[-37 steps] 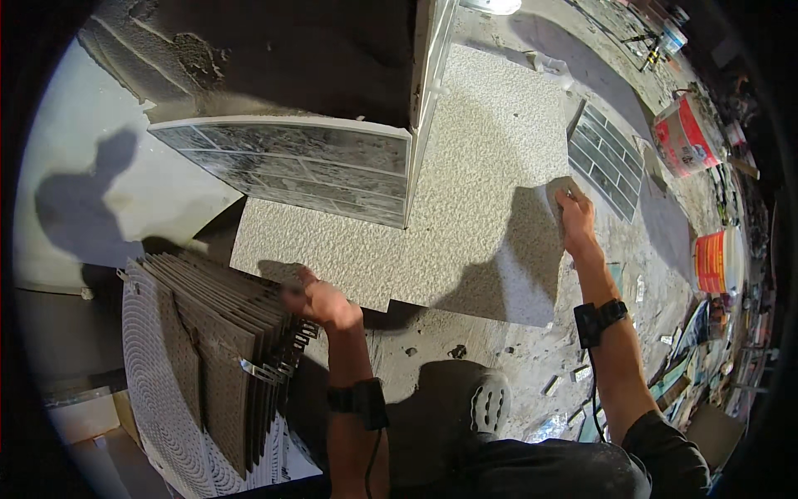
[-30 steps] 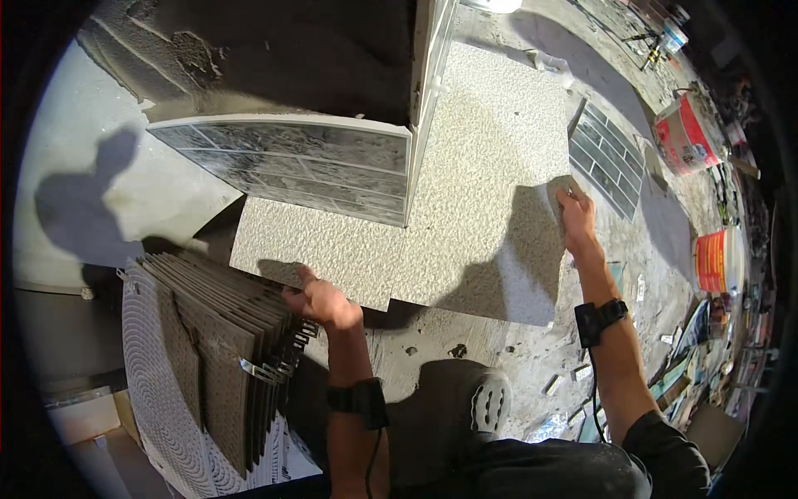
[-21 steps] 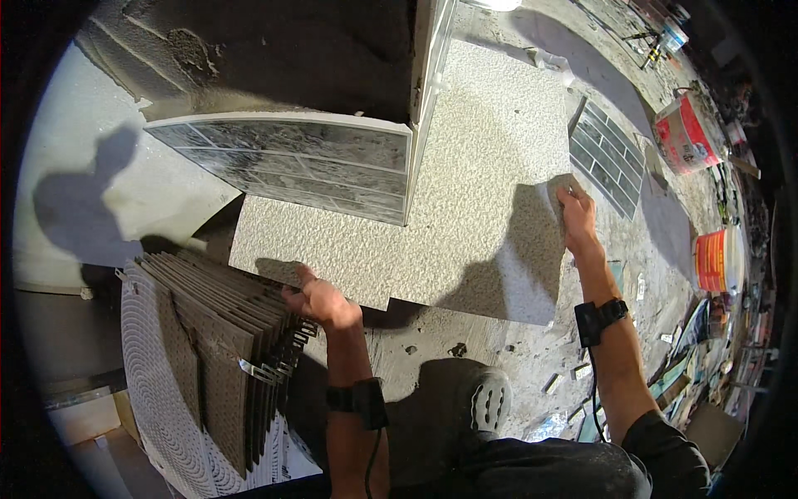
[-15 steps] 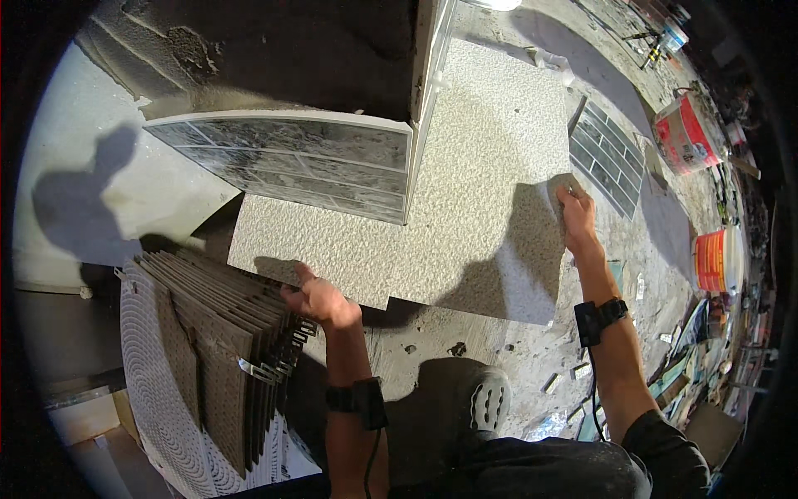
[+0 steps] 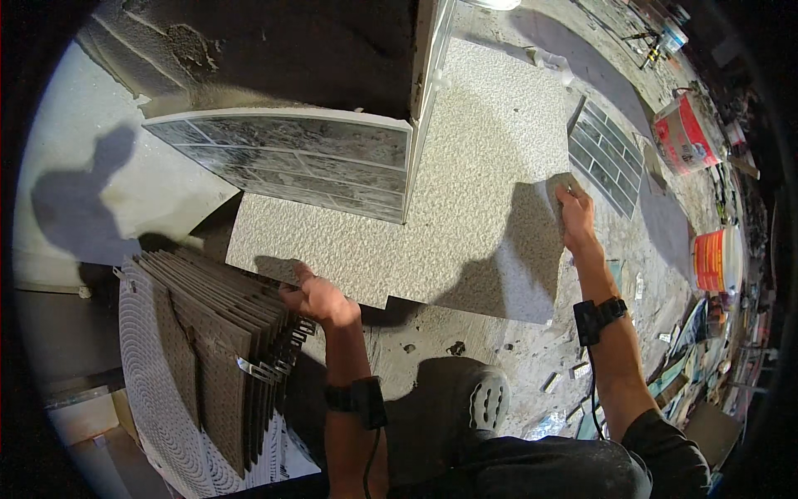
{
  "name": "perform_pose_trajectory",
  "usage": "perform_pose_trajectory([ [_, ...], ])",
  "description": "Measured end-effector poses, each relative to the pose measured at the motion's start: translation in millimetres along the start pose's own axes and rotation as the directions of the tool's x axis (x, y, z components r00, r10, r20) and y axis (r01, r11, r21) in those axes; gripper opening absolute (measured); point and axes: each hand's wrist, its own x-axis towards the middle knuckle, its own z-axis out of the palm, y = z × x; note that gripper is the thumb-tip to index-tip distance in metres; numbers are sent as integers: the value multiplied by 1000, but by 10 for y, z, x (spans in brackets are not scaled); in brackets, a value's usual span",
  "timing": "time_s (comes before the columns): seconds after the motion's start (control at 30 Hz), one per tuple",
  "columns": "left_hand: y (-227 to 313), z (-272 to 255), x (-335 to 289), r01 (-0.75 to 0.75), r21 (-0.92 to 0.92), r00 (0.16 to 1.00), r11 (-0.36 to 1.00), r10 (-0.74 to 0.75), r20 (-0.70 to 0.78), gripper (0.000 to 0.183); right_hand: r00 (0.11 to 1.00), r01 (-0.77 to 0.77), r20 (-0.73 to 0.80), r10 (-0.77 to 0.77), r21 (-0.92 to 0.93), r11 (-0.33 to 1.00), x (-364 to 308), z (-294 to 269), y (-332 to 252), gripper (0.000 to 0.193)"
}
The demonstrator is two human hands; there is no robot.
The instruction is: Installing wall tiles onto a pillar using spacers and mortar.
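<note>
A large pale tile (image 5: pixel 486 158) with a rough, pebbled face lies around the foot of a wall corner, its near edge notched. My left hand (image 5: pixel 320 295) is closed on its near left edge, thumb on top and the other fingers hidden beneath. At its right edge, my right hand (image 5: pixel 576 212) grips the side, fingers curled over the rim. Grey brick-pattern tiling (image 5: pixel 291 162) covers the low wall face above the tile's left part. Close by my left hand stands a stack of dark ribbed tiles (image 5: pixel 220 324) on edge.
A white panel with curved trowel ridges (image 5: pixel 154 358) leans beside the stack. Right of the tile lies a grey brick-pattern sheet (image 5: pixel 609 154). Two red-marked buckets, one upper (image 5: pixel 686 133) and one lower (image 5: pixel 716 259), stand farther right. Scraps litter the floor, and my shoe (image 5: pixel 489 399) is near the front.
</note>
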Motion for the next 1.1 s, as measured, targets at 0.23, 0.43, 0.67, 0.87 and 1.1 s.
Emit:
perform_pose_trajectory([
  [0.23,158,149,61,353,3,911,936,-343,-230,90,999,-41,-30,39,-51,998,-54,-8,-109,29],
  [0.43,153,102,50,109,-70,981,992,-119,-153,53,998,-33,-51,31,-21,999,-110,118,-147,30],
  [0.67,93,24,14,408,-85,826,909,-407,-390,24,998,-47,-40,45,-65,997,-46,82,-33,32],
  [0.87,-100,-216,69,471,-202,818,859,-511,-265,35,1000,-25,-18,25,-18,1000,-75,126,-71,30],
  [1.1,532,477,115,588,-90,735,804,-578,-356,36,999,-20,-38,19,-28,999,11,-128,-33,26],
])
